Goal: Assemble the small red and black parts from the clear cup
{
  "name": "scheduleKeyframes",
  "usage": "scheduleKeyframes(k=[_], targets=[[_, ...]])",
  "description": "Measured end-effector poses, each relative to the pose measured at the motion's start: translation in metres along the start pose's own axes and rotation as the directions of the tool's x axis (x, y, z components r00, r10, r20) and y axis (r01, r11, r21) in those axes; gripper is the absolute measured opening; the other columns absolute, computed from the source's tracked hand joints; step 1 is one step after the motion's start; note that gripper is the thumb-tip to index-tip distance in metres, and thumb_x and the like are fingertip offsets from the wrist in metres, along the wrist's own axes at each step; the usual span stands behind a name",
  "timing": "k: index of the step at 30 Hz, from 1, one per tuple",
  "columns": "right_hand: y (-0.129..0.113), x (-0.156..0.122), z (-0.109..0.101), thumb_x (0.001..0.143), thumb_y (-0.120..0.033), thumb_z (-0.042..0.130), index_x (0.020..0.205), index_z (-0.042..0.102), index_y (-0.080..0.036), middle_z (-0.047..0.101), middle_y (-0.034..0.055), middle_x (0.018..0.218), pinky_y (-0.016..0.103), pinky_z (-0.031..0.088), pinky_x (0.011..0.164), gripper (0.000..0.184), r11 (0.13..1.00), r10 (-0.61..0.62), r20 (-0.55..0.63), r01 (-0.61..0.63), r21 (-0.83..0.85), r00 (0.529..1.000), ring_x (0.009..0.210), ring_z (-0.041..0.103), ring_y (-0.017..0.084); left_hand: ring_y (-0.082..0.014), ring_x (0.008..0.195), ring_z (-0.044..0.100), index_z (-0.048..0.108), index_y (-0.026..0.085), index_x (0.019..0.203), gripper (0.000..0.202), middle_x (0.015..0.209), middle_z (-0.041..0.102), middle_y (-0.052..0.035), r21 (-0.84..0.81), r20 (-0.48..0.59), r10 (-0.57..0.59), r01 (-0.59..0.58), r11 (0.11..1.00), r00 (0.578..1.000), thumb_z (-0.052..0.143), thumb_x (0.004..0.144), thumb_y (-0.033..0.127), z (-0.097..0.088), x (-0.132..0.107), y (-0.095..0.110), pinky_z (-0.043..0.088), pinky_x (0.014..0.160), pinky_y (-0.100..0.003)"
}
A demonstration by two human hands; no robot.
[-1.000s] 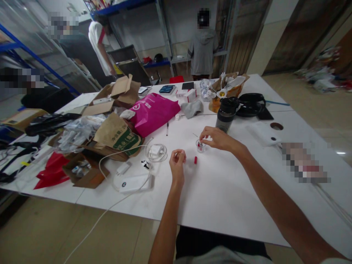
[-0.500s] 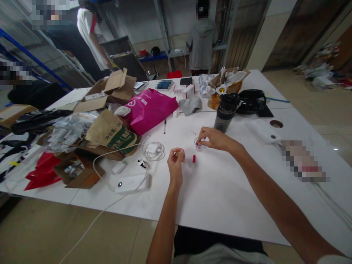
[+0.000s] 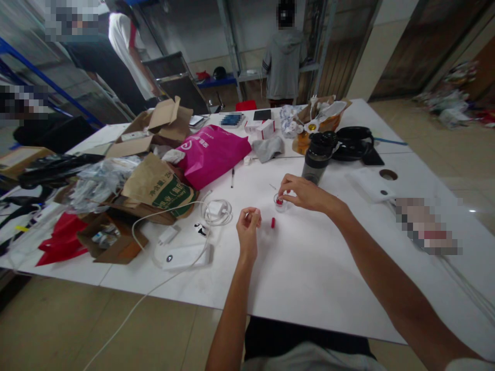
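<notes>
My right hand [image 3: 299,194] reaches down at a small clear round container [image 3: 281,207] with red bits in it. Its fingers are pinched over the rim, and whatever is between them is too small to make out. Left of it, my left hand [image 3: 248,226] is held just above the table with thumb and fingertips together; what they hold, if anything, cannot be told. Between the hands stands a small red cylinder [image 3: 273,223], touched by neither. A thin dark needle-like piece [image 3: 273,186] lies behind the container.
A dark bottle [image 3: 315,162] stands just behind my right hand. Left are a coiled white cable [image 3: 215,210], a white power bank [image 3: 187,257], and open cartons beside a magenta bag [image 3: 214,153]. A white box [image 3: 371,188] lies right. Several people are beyond the table.
My right hand has risen very slightly at the container, and the red bits inside show more clearly. My left hand and the red cylinder stay almost in place.
</notes>
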State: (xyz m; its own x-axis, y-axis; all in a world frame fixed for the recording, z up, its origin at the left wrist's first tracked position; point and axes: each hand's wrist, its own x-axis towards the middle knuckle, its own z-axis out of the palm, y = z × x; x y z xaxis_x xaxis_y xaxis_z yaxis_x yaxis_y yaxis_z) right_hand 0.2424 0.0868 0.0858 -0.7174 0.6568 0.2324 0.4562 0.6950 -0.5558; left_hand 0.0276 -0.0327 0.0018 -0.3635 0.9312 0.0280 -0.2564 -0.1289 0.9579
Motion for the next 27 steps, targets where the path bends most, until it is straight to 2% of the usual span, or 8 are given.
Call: scheduleKeyframes(k=[5, 10, 13, 16, 19, 23, 27], targets=[[-0.016, -0.006, -0.021, 0.107, -0.028, 0.065, 0.108, 0.078, -0.021, 0.068, 0.0097, 0.117, 0.039, 0.051, 0.096, 0.015, 1.0, -0.021, -0.089, 0.023, 0.02, 0.996, 0.099, 0.068, 0.024, -0.0112, 0.065, 0.048, 0.067, 0.02, 0.098, 0.037, 0.072, 0.052, 0.0038, 0.025, 0.014, 0.012, -0.012, 1.0, 1.0, 0.084, 0.092, 0.052, 0.001, 0.0, -0.001, 0.038, 0.063, -0.024], [-0.038, -0.019, -0.033, 0.107, -0.03, 0.064, 0.104, 0.073, -0.02, 0.073, 0.0084, 0.106, 0.036, 0.051, 0.087, 0.014, 0.996, -0.013, -0.128, 0.024, 0.083, 0.992, 0.09, 0.066, 0.022, -0.0133, 0.073, 0.059, 0.068, 0.02, 0.105, 0.034, 0.082, 0.064, -0.0004, 0.139, 0.093, 0.113, -0.125, 0.982, 0.989, 0.079, 0.097, 0.051, 0.009, -0.009, 0.003, 0.047, 0.07, -0.026], [-0.047, -0.031, -0.022, 0.107, -0.028, 0.062, 0.101, 0.072, -0.02, 0.075, 0.0071, 0.1, 0.035, 0.05, 0.083, 0.014, 0.991, 0.014, -0.067, -0.005, 0.134, 0.998, 0.088, 0.066, 0.021, -0.0154, 0.081, 0.065, 0.072, 0.021, 0.113, 0.034, 0.096, 0.073, -0.0048, 0.268, 0.269, 0.148, -0.222, 0.937, 0.952, 0.083, 0.095, 0.048, 0.017, -0.02, 0.002, 0.05, 0.072, -0.027], [-0.05, -0.045, 0.0, 0.105, -0.023, 0.059, 0.099, 0.071, -0.021, 0.075, 0.0063, 0.098, 0.034, 0.051, 0.082, 0.013, 0.984, 0.036, 0.03, -0.04, 0.172, 0.999, 0.088, 0.066, 0.021, -0.016, 0.077, 0.064, 0.078, 0.022, 0.103, 0.026, 0.095, 0.076, -0.0054, 0.362, 0.432, 0.089, -0.262, 0.895, 0.898, 0.084, 0.094, 0.045, 0.025, -0.031, -0.005, 0.049, 0.07, -0.028], [-0.049, -0.062, 0.017, 0.105, -0.024, 0.059, 0.1, 0.069, -0.022, 0.075, 0.0062, 0.1, 0.035, 0.053, 0.083, 0.012, 0.972, 0.079, 0.039, -0.085, 0.22, 0.996, 0.089, 0.067, 0.021, -0.0159, 0.071, 0.061, 0.081, 0.022, 0.097, 0.023, 0.087, 0.076, -0.0038, 0.404, 0.479, 0.038, -0.259, 0.877, 0.877, 0.08, 0.097, 0.045, 0.028, -0.037, -0.013, 0.049, 0.068, -0.029], [-0.041, -0.09, 0.026, 0.107, -0.034, 0.061, 0.106, 0.068, -0.022, 0.075, 0.0064, 0.104, 0.036, 0.056, 0.087, 0.014, 0.925, 0.196, -0.064, -0.163, 0.344, 0.978, 0.092, 0.07, 0.022, -0.0164, 0.072, 0.064, 0.081, 0.023, 0.102, 0.024, 0.091, 0.079, -0.0045, 0.407, 0.535, 0.047, -0.306, 0.861, 0.843, 0.074, 0.101, 0.046, 0.029, -0.04, -0.017, 0.051, 0.071, -0.03], [-0.025, -0.121, 0.036, 0.107, -0.045, 0.064, 0.107, 0.069, -0.022, 0.076, 0.0062, 0.104, 0.037, 0.057, 0.087, 0.024, 0.845, 0.339, -0.096, -0.258, 0.468, 0.936, 0.094, 0.071, 0.022, -0.017, 0.073, 0.065, 0.082, 0.024, 0.112, 0.026, 0.091, 0.079, -0.0057, 0.416, 0.593, 0.079, -0.389, 0.822, 0.801, 0.072, 0.103, 0.046, 0.03, -0.042, -0.018, 0.052, 0.071, -0.03]])
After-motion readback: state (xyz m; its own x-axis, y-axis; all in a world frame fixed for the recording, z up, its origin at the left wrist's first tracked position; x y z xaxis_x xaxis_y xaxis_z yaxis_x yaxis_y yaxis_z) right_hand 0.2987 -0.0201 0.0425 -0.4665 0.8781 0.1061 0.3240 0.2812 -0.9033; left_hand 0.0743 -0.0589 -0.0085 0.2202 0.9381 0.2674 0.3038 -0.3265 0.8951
